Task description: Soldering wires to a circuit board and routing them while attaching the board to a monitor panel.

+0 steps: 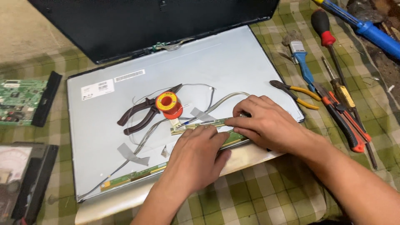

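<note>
A grey flat display panel (216,62) lies back-up on a checked cloth. Along its near edge runs a narrow green circuit strip (133,175). My left hand (196,156) lies flat on that strip near the middle, fingers together and pressing down. My right hand (266,123) rests just right of it, its fingers pinching a thin part of the strip where a flat ribbon cable (187,121) meets it. Grey wires (146,135) loop across the panel, held by pieces of tape (131,153).
Dark-handled pliers (141,112) and an orange solder spool (168,103) lie on the panel. A black back cover (125,25) lies behind. Yellow-handled pliers (298,93), screwdrivers (329,41), a brush (302,62) and a red cutter (346,121) sit right. A green circuit board (18,102) and a meter (16,171) lie left.
</note>
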